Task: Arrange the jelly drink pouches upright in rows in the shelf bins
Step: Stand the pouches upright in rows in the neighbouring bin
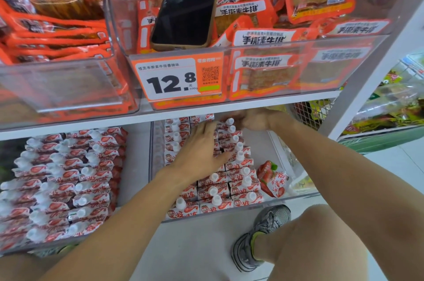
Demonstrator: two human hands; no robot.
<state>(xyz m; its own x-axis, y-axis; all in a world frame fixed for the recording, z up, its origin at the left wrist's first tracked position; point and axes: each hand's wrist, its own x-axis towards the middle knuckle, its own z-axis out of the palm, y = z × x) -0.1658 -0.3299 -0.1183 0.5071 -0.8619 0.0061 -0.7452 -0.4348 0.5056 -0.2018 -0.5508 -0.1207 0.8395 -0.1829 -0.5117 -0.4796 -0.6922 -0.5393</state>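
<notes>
Both hands reach into the right clear bin [296,194] on the lower shelf. The left hand [202,145] lies flat on the upright jelly pouches [220,189]; the right hand [254,119], far back under the shelf edge, seems to grip a pouch. One loose pouch [273,178] lies tilted at right. A phone [185,7] rests above.

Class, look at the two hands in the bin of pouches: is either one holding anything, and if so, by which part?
The left hand lies flat on the pouches, holding nothing. The right hand touches the back pouches by their tops; whether it grips one cannot be told.
</notes>
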